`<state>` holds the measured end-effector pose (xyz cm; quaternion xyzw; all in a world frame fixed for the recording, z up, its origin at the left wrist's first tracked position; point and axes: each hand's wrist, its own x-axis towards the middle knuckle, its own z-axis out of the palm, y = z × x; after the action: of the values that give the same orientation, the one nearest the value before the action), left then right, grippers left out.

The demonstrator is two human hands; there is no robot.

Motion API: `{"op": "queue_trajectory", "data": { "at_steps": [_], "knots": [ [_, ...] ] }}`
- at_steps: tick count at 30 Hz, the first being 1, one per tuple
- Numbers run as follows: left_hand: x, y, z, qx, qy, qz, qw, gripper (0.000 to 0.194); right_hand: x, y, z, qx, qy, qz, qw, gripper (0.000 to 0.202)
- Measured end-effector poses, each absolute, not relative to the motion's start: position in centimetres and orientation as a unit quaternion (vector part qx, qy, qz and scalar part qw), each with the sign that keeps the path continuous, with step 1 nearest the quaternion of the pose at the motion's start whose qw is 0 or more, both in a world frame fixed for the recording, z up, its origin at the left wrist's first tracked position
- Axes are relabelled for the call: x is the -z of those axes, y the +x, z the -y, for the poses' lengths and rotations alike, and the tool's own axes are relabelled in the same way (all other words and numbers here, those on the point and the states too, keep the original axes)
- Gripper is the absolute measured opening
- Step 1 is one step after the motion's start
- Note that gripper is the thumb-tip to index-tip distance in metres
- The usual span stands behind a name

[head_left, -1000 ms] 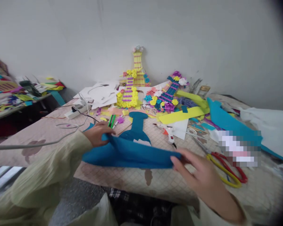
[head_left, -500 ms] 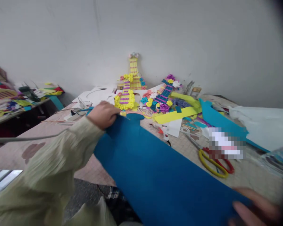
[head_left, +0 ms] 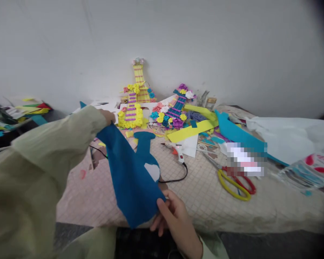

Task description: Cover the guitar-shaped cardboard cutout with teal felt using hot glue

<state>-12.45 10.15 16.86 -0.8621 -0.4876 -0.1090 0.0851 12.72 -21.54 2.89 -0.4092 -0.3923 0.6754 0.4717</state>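
A dark blue felt sheet [head_left: 132, 180] hangs folded between my two hands over the table's front part. My left hand [head_left: 107, 116], partly behind its sleeve, grips the upper end. Between thumb and fingers, my right hand [head_left: 175, 216] pinches the lower right corner near the table edge. Behind the sheet lies a blue guitar-shaped cutout [head_left: 144, 142] with a white patch [head_left: 152, 171], partly covered by the sheet. A white glue gun [head_left: 179, 153] with a black cord rests to its right. Scissors [head_left: 234, 183] with yellow and red handles lie farther right.
Decorated yellow guitar shapes [head_left: 132, 104] and a blue one [head_left: 178, 106] with paper flowers stand along the wall. Yellow strips [head_left: 191, 131], a lighter blue felt piece [head_left: 240, 136], white sheeting [head_left: 291, 138] and a plastic bag [head_left: 310, 172] cover the right side.
My right hand has moved left and up with its end of the sheet, closer to my left hand. The sheet has gone from stretched to folded, uncovering more of the blue cutout.
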Motion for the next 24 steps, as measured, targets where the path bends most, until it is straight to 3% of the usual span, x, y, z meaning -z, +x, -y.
{"op": "queue_trajectory", "data": {
  "at_steps": [3, 5, 11, 15, 18, 21, 24],
  "knots": [
    [-18.6, -15.6, -10.6, 0.029, -0.837, 0.54, 0.079, 0.016, -3.1, 11.5, 20.0, -0.713, -0.383, 0.36, 0.465, 0.028],
    [-18.6, -15.7, -11.2, 0.003, -0.826, 0.558, 0.081, 0.021, -3.0, 10.9, 19.1, -0.733, -0.387, 0.303, 0.471, 0.032],
    [-13.5, -9.2, -13.0, 0.01, -0.828, 0.557, 0.065, 0.013, -2.7, 10.3, 18.5, -0.735, -0.422, 0.194, 0.495, 0.037],
    [-11.0, -5.3, -11.7, 0.062, -0.83, 0.554, 0.023, 0.038, -3.2, 12.8, 19.6, -0.693, -0.485, 0.292, 0.447, 0.046],
    [-10.7, -5.4, -8.4, 0.098, -0.826, 0.554, -0.013, 0.045, -3.3, 18.6, 20.5, -0.516, -0.609, 0.461, 0.388, 0.039],
    [-10.2, -7.7, -2.4, 0.137, -0.831, 0.537, -0.057, 0.04, -2.5, 26.8, 20.5, -0.137, -0.762, 0.513, 0.37, 0.037],
    [-8.5, -10.4, 5.9, 0.242, -0.792, 0.544, -0.133, 0.035, -0.5, 33.7, 19.7, 0.054, -0.783, 0.586, 0.202, 0.053]
  ]
}}
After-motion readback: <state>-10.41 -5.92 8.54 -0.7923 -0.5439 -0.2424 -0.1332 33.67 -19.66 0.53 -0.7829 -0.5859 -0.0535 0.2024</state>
